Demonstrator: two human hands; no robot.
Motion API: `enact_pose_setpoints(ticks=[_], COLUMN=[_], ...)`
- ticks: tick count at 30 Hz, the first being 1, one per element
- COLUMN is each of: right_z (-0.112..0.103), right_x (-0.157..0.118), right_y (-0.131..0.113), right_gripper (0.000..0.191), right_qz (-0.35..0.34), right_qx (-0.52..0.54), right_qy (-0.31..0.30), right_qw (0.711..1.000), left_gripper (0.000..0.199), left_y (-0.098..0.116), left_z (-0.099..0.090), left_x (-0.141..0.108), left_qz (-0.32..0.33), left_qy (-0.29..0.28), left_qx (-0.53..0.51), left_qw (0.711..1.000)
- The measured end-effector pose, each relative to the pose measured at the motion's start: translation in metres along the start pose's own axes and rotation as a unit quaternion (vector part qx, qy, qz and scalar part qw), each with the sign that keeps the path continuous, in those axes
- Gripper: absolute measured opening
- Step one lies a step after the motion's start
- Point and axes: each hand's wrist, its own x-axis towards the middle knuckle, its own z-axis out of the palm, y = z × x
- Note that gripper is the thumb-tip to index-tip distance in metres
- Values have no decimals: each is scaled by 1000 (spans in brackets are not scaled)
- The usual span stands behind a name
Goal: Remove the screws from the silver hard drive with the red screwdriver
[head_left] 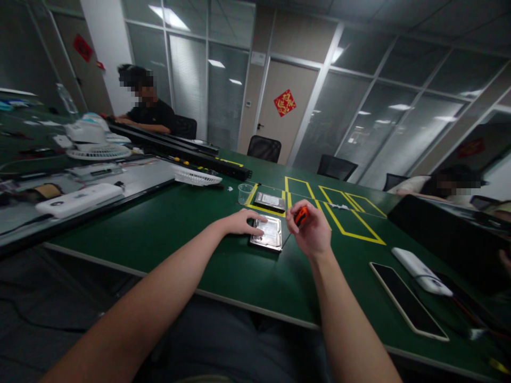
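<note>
A silver hard drive (271, 233) lies flat on the green table in front of me. My left hand (241, 222) holds it from the left side, its finger and thumb spread over the top face. In my right hand (311, 229), closed, is a screwdriver (302, 215) with an orange and black handle. Its thin shaft slants down to the drive's right edge, near the front corner; whether the tip sits in a screw is too small to tell. Just behind lies a second hard drive (270, 200) within a yellow tape outline, beside a clear plastic cup (245, 194).
More yellow tape rectangles (351, 235) mark the table to the right. A phone (409, 300) and a white power bank (421, 271) lie at the right. A white fan (98, 151), a white device (80, 199) and long black bars (179, 149) occupy the left. Other people sit at both sides.
</note>
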Motion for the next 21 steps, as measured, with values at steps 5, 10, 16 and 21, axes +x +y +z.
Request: enact_pose_setpoints(ticks=[5, 10, 16, 21], right_z=[0, 1, 1, 0], right_x=[-1, -3, -1, 0], right_y=[1, 2, -1, -1], right_gripper=[25, 20, 20, 30], right_qz=[-7, -17, 5, 2], right_qx=[-8, -18, -4, -3], right_qy=[8, 20, 12, -4], right_qw=[1000, 1000, 1000, 1000], left_gripper=[66, 67, 67, 66], left_y=[1, 1, 4, 1], left_z=[-1, 0, -1, 0], left_x=[0, -1, -2, 0], left_qz=[0, -11, -16, -5], left_qy=[-1, -2, -6, -1], left_qx=[-1, 0, 4, 7], left_qw=[1000, 1000, 1000, 1000])
